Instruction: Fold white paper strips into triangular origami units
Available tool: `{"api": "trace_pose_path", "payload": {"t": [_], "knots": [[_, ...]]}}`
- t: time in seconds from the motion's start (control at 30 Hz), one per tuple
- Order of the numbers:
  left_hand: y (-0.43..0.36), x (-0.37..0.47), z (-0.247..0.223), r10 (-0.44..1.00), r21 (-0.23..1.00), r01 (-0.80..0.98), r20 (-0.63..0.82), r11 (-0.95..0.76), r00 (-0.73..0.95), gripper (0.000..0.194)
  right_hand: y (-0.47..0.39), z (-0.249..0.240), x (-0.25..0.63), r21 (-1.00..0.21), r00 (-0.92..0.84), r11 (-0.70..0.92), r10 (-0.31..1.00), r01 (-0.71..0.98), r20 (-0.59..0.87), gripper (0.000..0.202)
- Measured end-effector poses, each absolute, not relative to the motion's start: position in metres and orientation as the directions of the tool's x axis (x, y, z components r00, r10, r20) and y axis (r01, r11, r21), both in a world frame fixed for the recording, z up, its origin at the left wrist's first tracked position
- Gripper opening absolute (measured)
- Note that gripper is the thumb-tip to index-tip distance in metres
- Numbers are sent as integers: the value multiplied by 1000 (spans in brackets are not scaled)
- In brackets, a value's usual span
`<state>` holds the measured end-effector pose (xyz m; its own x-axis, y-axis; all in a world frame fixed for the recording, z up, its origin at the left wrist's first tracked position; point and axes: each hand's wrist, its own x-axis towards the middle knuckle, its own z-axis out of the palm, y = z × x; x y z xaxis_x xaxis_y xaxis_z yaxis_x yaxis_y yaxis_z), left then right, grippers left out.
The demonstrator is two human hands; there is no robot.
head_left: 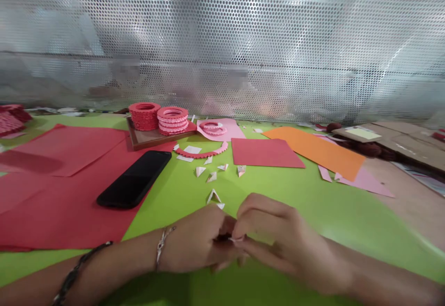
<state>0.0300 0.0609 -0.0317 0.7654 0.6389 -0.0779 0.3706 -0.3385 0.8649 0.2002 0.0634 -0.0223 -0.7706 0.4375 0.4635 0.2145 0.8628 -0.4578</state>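
You are pinching a small white paper piece (237,239) between both grips, your left hand (198,243) and right hand (278,241) meeting fingertip to fingertip low over the green bench (347,213). Six or so folded white triangles (212,176) are lying just beyond your knuckles, with two stacks of red rings (158,117) farther back.

I am seeing a tiny pale paper piece (237,239) being pinched between my two hands' fingertips. It is lying mostly hidden, only a thin edge showing.
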Motion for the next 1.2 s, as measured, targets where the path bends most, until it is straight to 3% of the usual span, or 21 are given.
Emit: {"api": "trace_pose_path", "payload": {"t": [0.1, 0.2, 0.3, 0.4, 0.6, 0.7, 0.87, 1.2], "knots": [[62, 30, -28, 723, 748, 443, 71, -494, 687, 21, 64, -22, 199, -631, -634, 749, 591, 202, 499, 12], [63, 28, -27, 767, 632, 494, 267, -596, 583, 21, 68, -21, 199, -863, -509, 491, 777, 120, 371, 8], [64, 27, -30, 804, 743, 406, 292, -532, 518, 23, 73, -20, 198, -970, -484, 243, 848, -7, 216, 13], [64, 26, -35, 827, 803, 326, 328, -498, 456, 26, 75, -21, 196, -987, -505, 134, 848, -87, 159, 16], [65, 26, -35, 830, 792, 347, 330, -503, 450, 26, 71, -27, 193, -987, -563, 126, 811, -96, 158, 13], [64, 26, -32, 868, 857, 330, 232, -397, 440, 29, 72, -25, 197, -982, -614, 151, 767, -112, 188, 7], [63, 27, -29, 890, 952, 217, 102, -218, 445, 28, 78, -18, 204, -945, -685, 308, 666, -110, 296, 20], [62, 28, -30, 875, 974, 184, 30, -135, 483, 30, 79, -21, 204, -919, -666, 392, 677, -33, 313, 11]]}}
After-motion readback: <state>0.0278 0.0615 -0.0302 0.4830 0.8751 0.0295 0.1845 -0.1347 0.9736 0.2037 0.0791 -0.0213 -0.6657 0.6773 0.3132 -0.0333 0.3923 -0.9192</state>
